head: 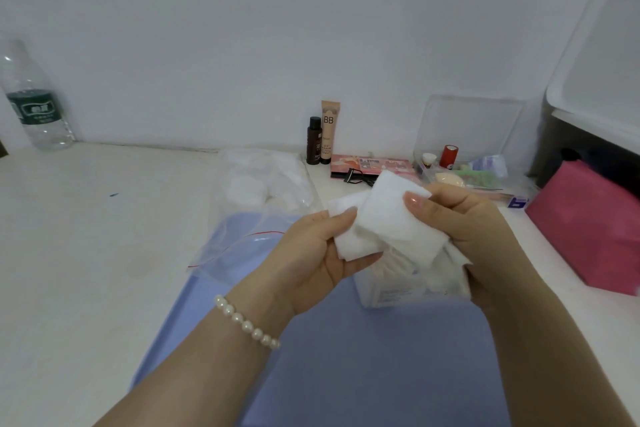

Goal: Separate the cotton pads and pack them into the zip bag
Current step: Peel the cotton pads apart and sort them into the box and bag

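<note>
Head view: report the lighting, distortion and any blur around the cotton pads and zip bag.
Head view: soft, even light, with only faint shadows. Wide-angle bending curves the shelf edge at right. The cotton pads between the left hand and right hand look overexposed and low in texture. The zip bag is slightly soft but readable by its red strip.

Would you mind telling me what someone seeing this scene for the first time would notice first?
The eye goes first to the white square cotton pads at centre, pinched between the left hand and the right hand above a blue mat. Just behind and to the left lies the clear zip bag with a red seal line, already holding white pads. A bright pink pouch stands out at the right edge.
</note>
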A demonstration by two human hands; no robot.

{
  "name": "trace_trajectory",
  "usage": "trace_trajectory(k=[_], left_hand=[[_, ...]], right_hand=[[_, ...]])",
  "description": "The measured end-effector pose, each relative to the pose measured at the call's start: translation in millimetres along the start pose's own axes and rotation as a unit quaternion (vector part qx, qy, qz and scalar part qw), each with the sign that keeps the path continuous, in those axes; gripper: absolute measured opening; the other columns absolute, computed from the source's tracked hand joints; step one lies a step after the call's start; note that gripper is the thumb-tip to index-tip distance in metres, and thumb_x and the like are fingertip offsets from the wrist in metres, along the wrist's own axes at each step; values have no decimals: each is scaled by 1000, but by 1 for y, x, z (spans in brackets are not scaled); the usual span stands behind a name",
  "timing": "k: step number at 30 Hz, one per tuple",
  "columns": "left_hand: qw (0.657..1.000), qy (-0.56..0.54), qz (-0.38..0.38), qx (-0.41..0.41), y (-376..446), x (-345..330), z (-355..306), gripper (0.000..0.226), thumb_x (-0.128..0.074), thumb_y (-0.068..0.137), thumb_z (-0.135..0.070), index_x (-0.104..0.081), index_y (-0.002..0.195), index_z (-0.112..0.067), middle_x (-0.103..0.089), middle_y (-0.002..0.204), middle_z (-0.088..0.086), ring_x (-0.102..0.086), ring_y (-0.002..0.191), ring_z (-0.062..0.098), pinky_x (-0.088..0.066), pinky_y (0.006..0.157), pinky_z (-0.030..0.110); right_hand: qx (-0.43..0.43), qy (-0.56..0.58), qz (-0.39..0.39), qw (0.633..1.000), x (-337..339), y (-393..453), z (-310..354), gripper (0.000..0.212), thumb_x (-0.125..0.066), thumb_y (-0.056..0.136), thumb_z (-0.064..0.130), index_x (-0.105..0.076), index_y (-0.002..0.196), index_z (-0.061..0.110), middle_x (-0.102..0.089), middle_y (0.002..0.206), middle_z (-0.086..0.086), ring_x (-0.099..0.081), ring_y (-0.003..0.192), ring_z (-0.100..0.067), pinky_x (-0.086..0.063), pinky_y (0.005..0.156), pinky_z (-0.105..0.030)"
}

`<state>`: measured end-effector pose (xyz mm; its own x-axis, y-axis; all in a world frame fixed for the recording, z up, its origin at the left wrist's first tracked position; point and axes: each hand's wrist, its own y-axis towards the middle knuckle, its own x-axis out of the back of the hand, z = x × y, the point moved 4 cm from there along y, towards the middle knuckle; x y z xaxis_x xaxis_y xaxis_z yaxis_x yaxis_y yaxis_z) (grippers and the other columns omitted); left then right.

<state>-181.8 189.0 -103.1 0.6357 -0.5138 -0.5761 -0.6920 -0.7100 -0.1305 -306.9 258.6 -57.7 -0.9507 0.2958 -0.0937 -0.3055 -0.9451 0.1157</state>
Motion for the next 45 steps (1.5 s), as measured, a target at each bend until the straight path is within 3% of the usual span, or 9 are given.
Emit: trace_trajectory(k=[3,10,16,20,26,32,36,42,45], left_hand=[[1000,25,12,13,1,1,1,37,-42,98,-19,-53,128,-1,-63,123,16,-61,112,28,-55,84,35],[994,79,66,42,-1,-3,4,34,-41,94,-21,-61,116,-5,-69,102,7,-66,86,16,-56,75,28],[989,102,89,60,-3,-7,5,35,-39,95,-22,-61,120,-10,-70,93,0,-67,81,12,-54,67,24],[991,86,77,68,-3,-6,7,38,-35,97,-34,-64,112,-15,-72,95,2,-68,82,13,-57,72,28],[993,71,59,71,-3,-5,9,46,-28,100,-37,-70,96,-19,-73,97,2,-69,82,15,-55,77,34],[989,90,80,84,-2,-6,10,61,-27,90,-59,-62,117,-17,-67,118,8,-64,104,21,-50,92,38],[991,92,78,53,-2,-9,11,46,-51,79,-40,-64,108,-8,-70,106,11,-68,94,19,-57,83,33],[997,43,52,38,-2,-4,4,40,-36,99,-33,-57,117,-4,-68,111,13,-67,98,23,-57,81,35],[999,22,35,16,-1,-2,0,42,-35,99,-32,-56,120,-2,-67,115,14,-67,100,24,-57,83,36]], right_hand=[[-12,-63,35,997,0,-1,-2,26,-64,65,22,-68,81,1,-69,69,-9,-65,59,-17,-51,47,-24],[25,-186,44,981,-5,2,-4,8,-69,76,14,-70,71,7,-66,64,-4,-60,59,-11,-49,52,-20],[19,-70,128,989,-8,-9,8,6,-75,67,9,-72,63,12,-66,62,-3,-62,55,-10,-47,47,-18],[16,-177,67,982,-5,-3,2,7,-70,73,14,-71,69,8,-66,63,-4,-61,57,-11,-50,50,-20],[11,-205,39,978,-7,1,-4,10,-67,80,8,-68,71,3,-62,64,-6,-57,56,-8,-47,50,-17],[8,-232,25,972,-6,2,-7,14,-68,80,11,-68,72,0,-62,58,-1,-56,52,-4,-46,48,-14],[19,-224,20,974,-8,3,-8,12,-68,80,11,-67,69,4,-60,60,-5,-54,52,-4,-44,47,-14],[-17,-120,45,992,1,1,-5,30,-74,57,26,-71,86,16,-63,55,-8,-51,54,-23,-42,57,-32],[-18,-122,16,992,10,3,-5,19,-73,63,17,-73,81,14,-60,54,-8,-45,46,-19,-37,46,-21]])
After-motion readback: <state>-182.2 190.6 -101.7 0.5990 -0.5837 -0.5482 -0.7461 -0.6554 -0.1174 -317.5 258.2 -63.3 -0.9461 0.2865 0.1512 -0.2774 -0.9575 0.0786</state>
